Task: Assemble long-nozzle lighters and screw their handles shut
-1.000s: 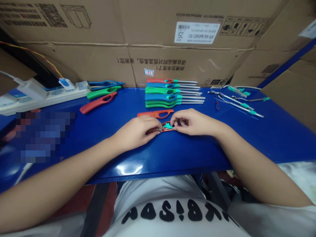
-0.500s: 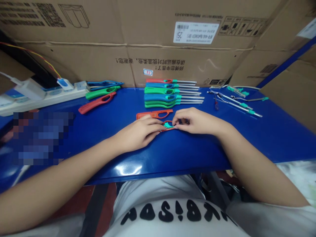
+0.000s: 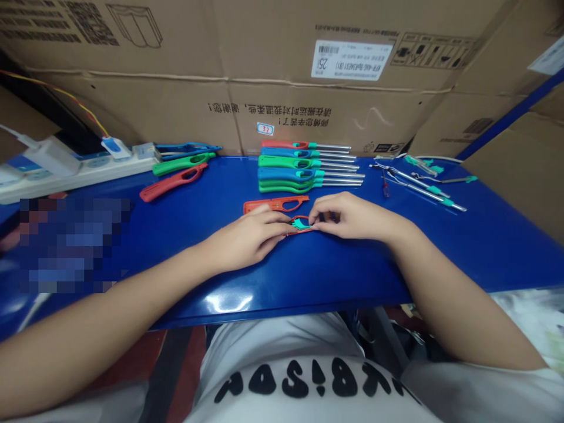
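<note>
An orange-red lighter casing half (image 3: 301, 232) lies low over the table between my hands, with a teal trigger (image 3: 300, 223) inside its loop. My left hand (image 3: 253, 238) is closed over the handle end and covers most of it. At the loop's right end, my right hand (image 3: 343, 216) pinches the casing between thumb and fingers. Whatever small part may sit under those fingertips is hidden. Just beyond my left fingers rests another orange-red casing half (image 3: 277, 204), flat on the table.
Several assembled lighters (image 3: 288, 174) with metal tubes are stacked ahead. Loose tubes (image 3: 423, 187) with wires and a small screwdriver (image 3: 386, 187) lie at the right. Red casing (image 3: 174, 182), green casing (image 3: 183, 165) and a power strip (image 3: 88, 176) are at the left. Cardboard (image 3: 176, 111) walls the back.
</note>
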### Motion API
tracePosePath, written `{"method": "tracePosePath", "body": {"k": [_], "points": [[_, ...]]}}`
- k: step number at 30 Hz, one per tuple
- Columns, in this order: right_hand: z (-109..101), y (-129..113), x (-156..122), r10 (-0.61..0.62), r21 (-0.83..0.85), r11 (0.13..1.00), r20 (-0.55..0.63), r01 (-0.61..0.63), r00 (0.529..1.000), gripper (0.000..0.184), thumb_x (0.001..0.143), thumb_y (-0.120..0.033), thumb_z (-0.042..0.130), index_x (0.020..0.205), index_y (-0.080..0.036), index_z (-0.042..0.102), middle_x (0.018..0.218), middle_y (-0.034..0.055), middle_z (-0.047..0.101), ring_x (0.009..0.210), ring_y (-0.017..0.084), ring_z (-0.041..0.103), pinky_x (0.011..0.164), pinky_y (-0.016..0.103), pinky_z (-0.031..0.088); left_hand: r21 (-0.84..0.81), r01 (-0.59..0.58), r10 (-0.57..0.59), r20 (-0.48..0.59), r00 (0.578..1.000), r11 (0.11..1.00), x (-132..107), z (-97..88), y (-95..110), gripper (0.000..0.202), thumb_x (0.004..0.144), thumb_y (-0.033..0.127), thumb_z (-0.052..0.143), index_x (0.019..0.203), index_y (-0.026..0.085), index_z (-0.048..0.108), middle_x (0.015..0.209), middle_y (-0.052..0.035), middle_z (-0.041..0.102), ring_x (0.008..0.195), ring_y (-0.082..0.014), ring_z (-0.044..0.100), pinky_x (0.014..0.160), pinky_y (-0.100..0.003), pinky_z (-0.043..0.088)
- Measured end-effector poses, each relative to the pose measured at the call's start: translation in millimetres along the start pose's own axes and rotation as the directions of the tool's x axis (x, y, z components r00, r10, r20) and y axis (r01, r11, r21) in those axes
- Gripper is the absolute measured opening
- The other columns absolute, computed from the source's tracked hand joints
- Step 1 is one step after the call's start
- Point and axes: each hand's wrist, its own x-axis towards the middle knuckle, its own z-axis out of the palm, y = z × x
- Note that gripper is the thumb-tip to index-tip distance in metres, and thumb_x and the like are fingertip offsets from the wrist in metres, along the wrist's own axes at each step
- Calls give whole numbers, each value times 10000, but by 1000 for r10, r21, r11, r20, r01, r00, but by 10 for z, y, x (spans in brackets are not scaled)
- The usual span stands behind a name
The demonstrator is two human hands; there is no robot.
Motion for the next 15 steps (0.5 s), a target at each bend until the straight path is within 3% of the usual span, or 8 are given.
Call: {"method": "tracePosePath", "body": {"k": [11,15], "points": [[-64,26,-22,-6,-8,1000,23,7,1000,136,895,-194,636,988,-188,734,993,62,724,816,168,633,709,278,476,3,1,-1,10,1000,1000,-5,-1,-27,348,1050,229,453,1315,229,679,1358,-98,671,1239,-259,596,1064,-452,502],[-72,25,-21,5,-22,1000,20,-4,1000,107,896,-185,638,921,-187,742,966,59,716,843,177,635,730,285,471,-1,-2,2,15,1000,1000,-7,-2,-31,354,1053,232,447,1325,232,675,1353,-98,674,1263,-261,582,1083,-464,490]]}}
